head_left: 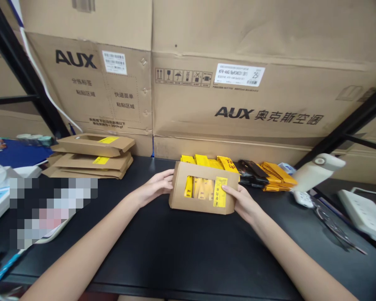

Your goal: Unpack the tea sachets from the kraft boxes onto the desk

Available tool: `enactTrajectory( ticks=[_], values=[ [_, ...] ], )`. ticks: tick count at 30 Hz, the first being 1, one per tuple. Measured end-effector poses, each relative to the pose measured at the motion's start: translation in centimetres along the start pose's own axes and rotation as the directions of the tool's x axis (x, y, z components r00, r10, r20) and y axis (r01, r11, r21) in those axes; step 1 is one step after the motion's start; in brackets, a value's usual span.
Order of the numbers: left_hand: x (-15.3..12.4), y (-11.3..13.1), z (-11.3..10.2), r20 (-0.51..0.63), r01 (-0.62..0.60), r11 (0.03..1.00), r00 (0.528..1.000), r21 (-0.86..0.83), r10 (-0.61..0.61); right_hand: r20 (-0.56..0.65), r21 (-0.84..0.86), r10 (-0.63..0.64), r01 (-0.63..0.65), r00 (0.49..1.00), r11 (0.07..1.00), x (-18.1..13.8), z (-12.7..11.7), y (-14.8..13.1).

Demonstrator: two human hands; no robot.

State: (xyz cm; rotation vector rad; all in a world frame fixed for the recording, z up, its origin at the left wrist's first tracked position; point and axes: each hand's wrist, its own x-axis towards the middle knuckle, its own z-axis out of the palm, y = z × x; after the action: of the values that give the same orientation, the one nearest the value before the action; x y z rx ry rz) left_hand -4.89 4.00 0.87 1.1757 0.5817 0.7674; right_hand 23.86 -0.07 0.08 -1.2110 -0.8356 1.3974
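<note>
A small brown cardboard box (179,193) with a cut-out window is held up over the black table, tilted toward me. Yellow packets (203,189) show through its window, and a yellow label (219,196) is stuck on its right part. My right hand (245,204) grips the right end, thumb on the label and the other fingers hidden behind. At the left end, my left hand (156,189) has its fingers closed on the edge, their tips partly out of sight. Just behind the box lie more yellow packets (202,160), partly covered by it.
Several similar brown boxes (90,161) are stacked at the back left. Black packets (252,173) and orange packets (275,174) lie right of the box. Farther right are a cream bottle (319,173), eyeglasses (335,228) and a white power strip (365,213). Large AUX cartons (188,108) stand behind.
</note>
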Motion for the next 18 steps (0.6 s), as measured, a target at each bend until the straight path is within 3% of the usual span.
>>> enactTrajectory(
  ticks=[7,11,14,18],
  values=[
    [0.4,-0.7,-0.1,-0.014,-0.138,0.988,0.99,0.069,0.139,0.011,-0.011,-0.007,0.007,1.0,1.0,0.1,0.0,0.2],
    [0.7,-1.0,-0.4,-0.099,-0.194,0.944,0.969,0.266,0.227,0.004,-0.016,-0.016,0.016,1.0,1.0,0.2,-0.1,0.2],
    [0.6,-0.6,-0.5,-0.121,-0.188,0.922,0.963,0.339,0.241,0.016,-0.013,-0.02,0.02,1.0,1.0,0.1,-0.1,0.1],
    [-0.1,0.4,-0.3,-0.102,-0.179,0.942,0.971,0.285,0.216,0.038,-0.029,-0.033,0.034,0.999,0.999,0.2,-0.2,0.0]
  ],
)
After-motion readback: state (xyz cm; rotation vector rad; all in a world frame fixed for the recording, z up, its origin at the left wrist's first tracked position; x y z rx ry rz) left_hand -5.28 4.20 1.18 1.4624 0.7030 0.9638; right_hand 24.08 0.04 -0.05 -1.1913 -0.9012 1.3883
